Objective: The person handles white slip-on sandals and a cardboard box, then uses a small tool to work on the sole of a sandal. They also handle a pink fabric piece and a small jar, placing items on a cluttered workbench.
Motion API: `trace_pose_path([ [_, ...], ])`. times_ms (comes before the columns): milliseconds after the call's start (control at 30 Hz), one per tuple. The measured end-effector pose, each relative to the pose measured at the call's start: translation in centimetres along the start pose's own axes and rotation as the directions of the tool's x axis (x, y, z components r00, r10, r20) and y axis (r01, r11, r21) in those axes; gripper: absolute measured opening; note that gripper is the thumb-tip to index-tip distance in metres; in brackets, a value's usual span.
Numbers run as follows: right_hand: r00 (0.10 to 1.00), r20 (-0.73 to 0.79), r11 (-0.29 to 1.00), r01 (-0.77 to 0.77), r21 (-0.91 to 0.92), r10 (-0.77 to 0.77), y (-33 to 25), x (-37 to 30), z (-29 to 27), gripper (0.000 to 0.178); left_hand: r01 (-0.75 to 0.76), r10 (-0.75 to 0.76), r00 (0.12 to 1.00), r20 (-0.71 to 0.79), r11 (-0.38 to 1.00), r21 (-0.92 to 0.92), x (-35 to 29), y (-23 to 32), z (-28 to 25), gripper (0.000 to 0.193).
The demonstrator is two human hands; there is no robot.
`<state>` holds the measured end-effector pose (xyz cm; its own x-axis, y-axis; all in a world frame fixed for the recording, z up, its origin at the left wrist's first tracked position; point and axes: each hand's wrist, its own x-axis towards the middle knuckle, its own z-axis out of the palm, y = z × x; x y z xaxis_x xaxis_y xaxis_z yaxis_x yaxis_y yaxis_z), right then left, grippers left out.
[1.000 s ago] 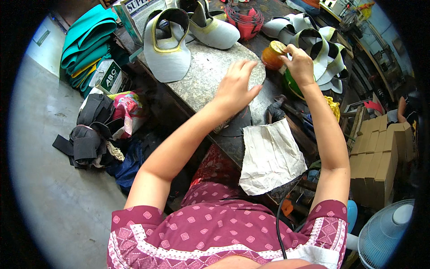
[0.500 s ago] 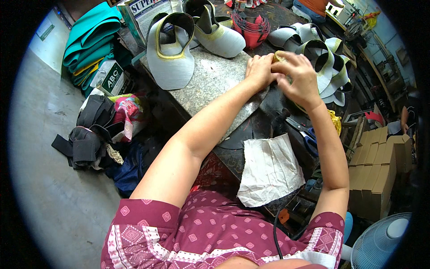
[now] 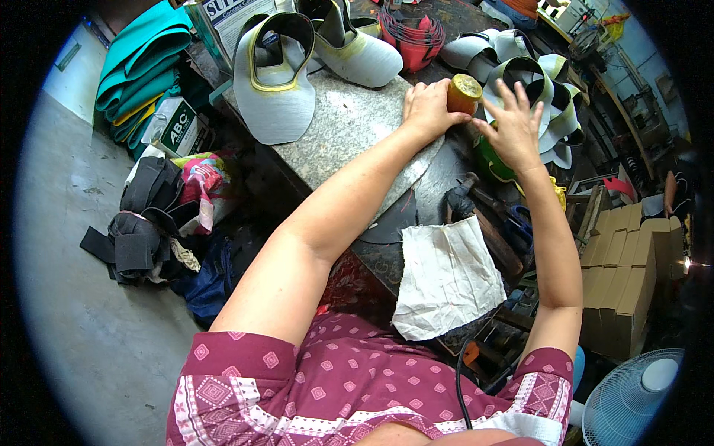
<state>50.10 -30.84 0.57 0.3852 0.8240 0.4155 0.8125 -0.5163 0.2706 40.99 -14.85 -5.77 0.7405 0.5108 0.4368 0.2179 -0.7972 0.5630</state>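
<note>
Left hand [image 3: 430, 111], at one o'clock in the view I watch from afar, is closed around the amber jar [image 3: 463, 100] beside it. At two o'clock the right hand [image 3: 513, 130] is unclasped, fingers spread just right of the jar; whether its thumb touches, I can't tell. I see grey shoe uppers [image 3: 277, 115] toward eleven, and behind them a tin [image 3: 232, 26] with bold dark lettering on white, cropped above. Toward ten, a carton [image 3: 175, 128] shows large white capitals on green. A white cloth [image 3: 448, 279] lies at four.
</note>
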Motion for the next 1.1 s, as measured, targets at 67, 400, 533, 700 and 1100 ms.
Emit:
trace_pose_path([
  [67, 0.997, -0.079, 0.999, -0.02, 0.035, 0.022, 0.5, 0.6, -0.8, 0.045, -0.003, 0.003, 1.0, -0.013, 1.0, 0.008, -0.1, -0.1, 0.1, 0.08],
  [400, 0.996, -0.029, 0.995, 0.091, 0.032, -0.09, -2.2, 0.6, 1.2, 0.066, 0.006, -0.006, 1.0, -0.015, 0.999, -0.041, 0.0, -0.3, 0.1, 0.076],
  [533, 0.995, 0.062, 0.99, 0.073, 0.118, -0.081, -0.6, 0.3, 0.5, 0.06, 0.036, -0.036, 0.999, 0.0, 0.999, -0.026, 0.0, 0.0, 0.0, 0.072],
  [700, 0.942, 0.319, 0.684, -0.164, 0.711, -0.107, 2.3, 0.9, -0.5, 0.055, 0.039, -0.038, 0.999, 0.018, 0.998, -0.041, -0.1, 0.1, -0.2, 0.075],
  [1100, 0.855, 0.511, 0.626, -0.447, 0.638, 0.09, 1.3, 5.1, 2.0, 0.075, 0.031, -0.028, 0.998, 0.062, 0.998, -0.047, -0.2, 0.4, -1.2, 0.077],
])
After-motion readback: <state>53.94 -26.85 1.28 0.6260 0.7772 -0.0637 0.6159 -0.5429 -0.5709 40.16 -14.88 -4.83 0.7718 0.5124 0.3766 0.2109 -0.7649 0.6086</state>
